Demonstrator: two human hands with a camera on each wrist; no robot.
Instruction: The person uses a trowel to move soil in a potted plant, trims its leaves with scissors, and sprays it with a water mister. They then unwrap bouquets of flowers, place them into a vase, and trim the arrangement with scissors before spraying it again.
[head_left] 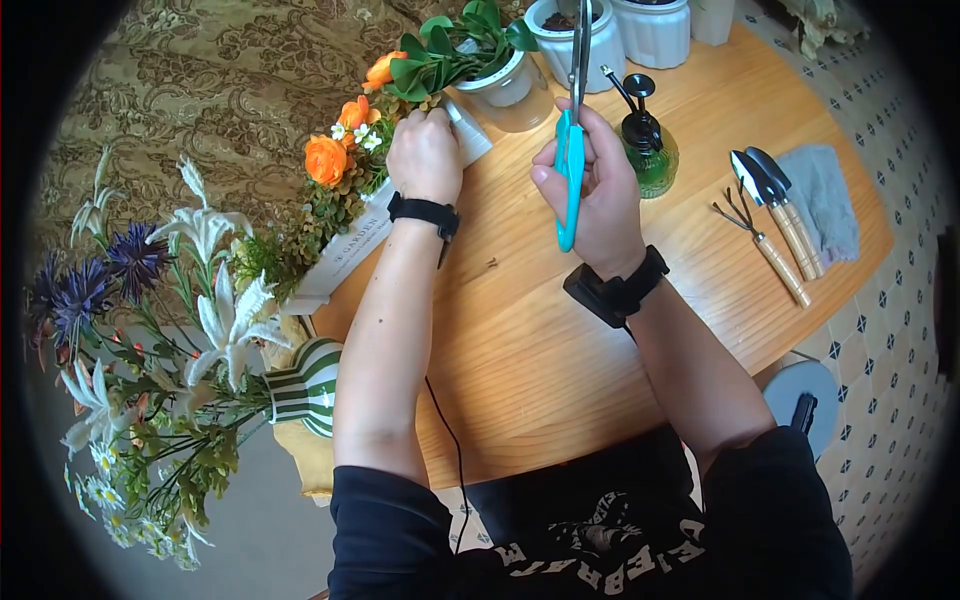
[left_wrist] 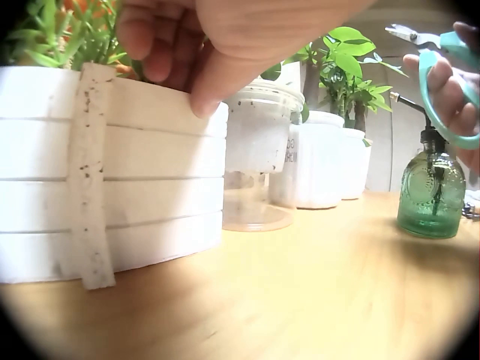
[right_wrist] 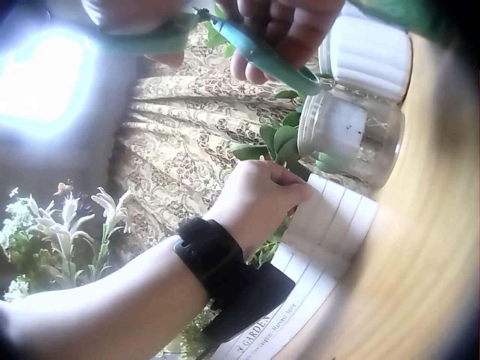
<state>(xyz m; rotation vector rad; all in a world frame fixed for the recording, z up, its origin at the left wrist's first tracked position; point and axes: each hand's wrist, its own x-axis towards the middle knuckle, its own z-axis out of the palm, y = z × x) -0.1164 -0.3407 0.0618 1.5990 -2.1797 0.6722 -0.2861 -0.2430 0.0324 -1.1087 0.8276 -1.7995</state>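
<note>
A white slatted planter box (head_left: 350, 243) with orange flowers (head_left: 327, 160) and greenery stands at the table's left edge. My left hand (head_left: 425, 157) is at its far end; in the left wrist view the thumb of that hand (left_wrist: 255, 37) lies against the top edge of the box (left_wrist: 161, 154), its other fingers curled over the rim. What those fingertips grip is hidden. My right hand (head_left: 603, 200) holds scissors with teal handles (head_left: 570, 180) above the table, blades pointing away from me. In the right wrist view the teal handles (right_wrist: 259, 56) are at the fingers.
A clear-bottomed pot with a leafy plant (head_left: 500, 80), white pots (head_left: 655, 35) and a green spray bottle (head_left: 650, 160) stand along the back. Small garden tools (head_left: 775, 210) and a grey cloth (head_left: 820, 200) lie right. A striped vase (head_left: 310, 385) with flowers is at left.
</note>
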